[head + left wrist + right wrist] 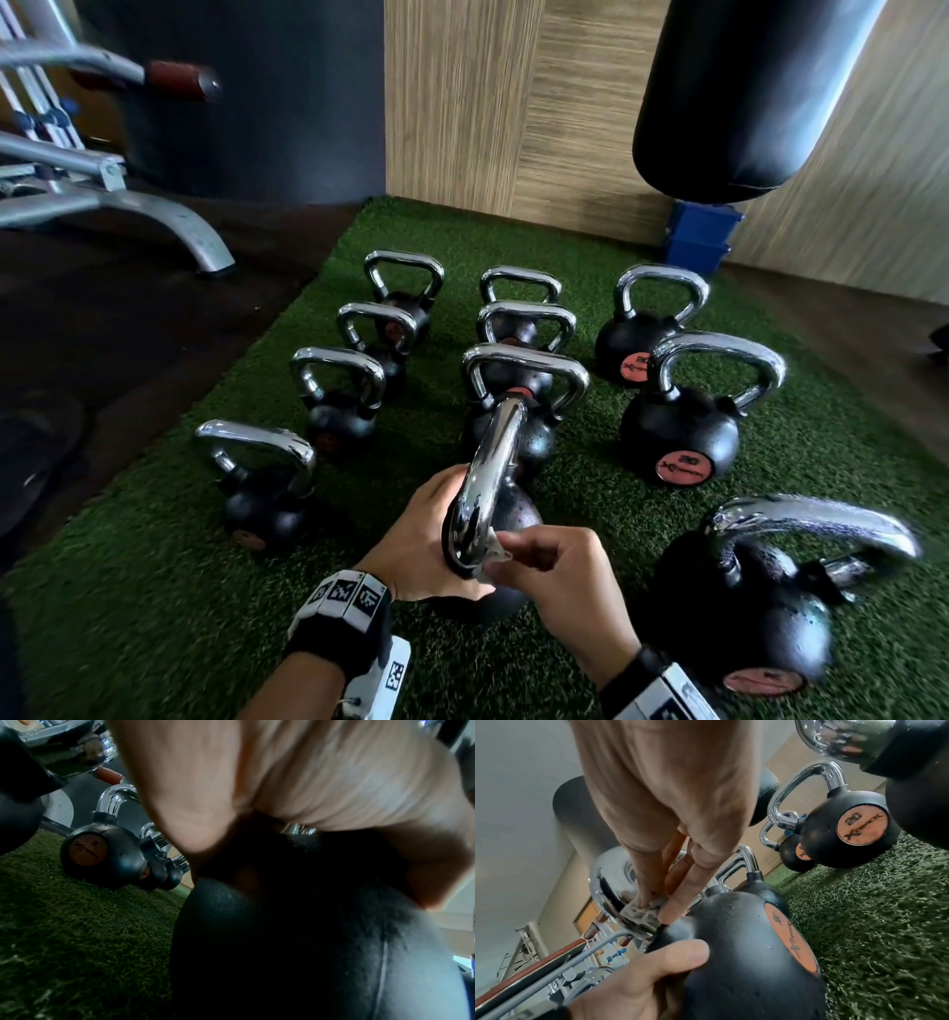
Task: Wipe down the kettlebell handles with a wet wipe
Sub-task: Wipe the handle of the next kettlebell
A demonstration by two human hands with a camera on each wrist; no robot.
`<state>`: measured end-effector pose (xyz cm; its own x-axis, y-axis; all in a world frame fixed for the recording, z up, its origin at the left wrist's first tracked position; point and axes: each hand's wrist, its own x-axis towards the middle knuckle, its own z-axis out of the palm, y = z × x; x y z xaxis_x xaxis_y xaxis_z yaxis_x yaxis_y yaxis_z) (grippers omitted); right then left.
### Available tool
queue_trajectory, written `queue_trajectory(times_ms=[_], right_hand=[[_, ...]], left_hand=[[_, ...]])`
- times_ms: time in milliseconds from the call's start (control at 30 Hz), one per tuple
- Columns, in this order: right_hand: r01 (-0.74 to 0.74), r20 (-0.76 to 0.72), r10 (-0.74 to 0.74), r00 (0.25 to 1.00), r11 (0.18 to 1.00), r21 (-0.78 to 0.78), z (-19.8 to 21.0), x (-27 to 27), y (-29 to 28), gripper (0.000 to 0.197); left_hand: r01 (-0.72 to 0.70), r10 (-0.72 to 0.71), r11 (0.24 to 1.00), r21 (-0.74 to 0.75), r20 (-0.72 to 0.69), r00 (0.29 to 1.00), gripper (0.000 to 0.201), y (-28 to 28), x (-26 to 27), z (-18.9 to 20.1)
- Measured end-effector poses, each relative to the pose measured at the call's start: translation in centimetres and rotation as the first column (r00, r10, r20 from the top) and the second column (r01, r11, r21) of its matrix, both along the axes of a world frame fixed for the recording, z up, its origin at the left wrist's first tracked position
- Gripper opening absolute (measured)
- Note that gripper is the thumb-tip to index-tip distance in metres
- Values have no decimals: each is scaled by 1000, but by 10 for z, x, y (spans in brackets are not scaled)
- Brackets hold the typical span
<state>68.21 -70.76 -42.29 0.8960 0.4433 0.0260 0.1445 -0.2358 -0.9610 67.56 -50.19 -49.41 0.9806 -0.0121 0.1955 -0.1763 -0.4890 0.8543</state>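
— Fingers (677,902) of the right hand (560,570)?
— Pinched on the wipe (497,557), pressing it to the handle (488,478) near its base.
— And the left hand (426,534)?
— Curled round the kettlebell (513,514) below the handle, gripping it.
— Where's the kettlebell?
— On the turf (154,591), tilted, front of the middle row.

Crumpled wet wipe (495,552) against chrome handle (485,478)
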Motion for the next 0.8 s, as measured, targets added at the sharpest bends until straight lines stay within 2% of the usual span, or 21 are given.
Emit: queue_trajectory(times_ms=[67,167,233,367,433,533,567,700,733,800], right_hand=[[2,-2,-2,1000,1000,-3,0,5,1,25],[-91,68,93,993,995,-32,7,20,4,24],[-146,141,168,976,977,-158,12,31,9,21],[-281,156,358,921,886,-369,24,45,19,12],[-385,109,440,892,862,-328,30,49,19,19],[-525,6,530,848,842,-124,37,55,16,21],[-552,-13,554,833,827,-104,37,56,17,25],[-584,-49,591,805,777,-235,32,67,23,45],[-590,-56,595,801,773,-233,30,69,23,43],[-604,-109,595,797,783,-148,28,73,21,22]], left_hand=[[-13,13,1000,-2,5,1000,120,-1,0,2],[-14,14,1000,-8,31,999,116,-1,-2,5],[-11,12,1000,-27,35,999,116,-2,-4,7],[-13,15,999,-47,55,998,114,-2,-5,11],[-9,11,998,-61,39,999,113,-3,-5,9],[-14,14,994,-109,-8,1000,115,-4,-5,8],[-18,17,994,-108,-13,1000,115,-5,-5,7],[-19,17,995,-96,-23,1000,114,-6,-4,8],[-24,22,995,-100,-27,999,114,-6,-4,8],[-39,35,993,-109,-37,999,115,-5,-4,7]])
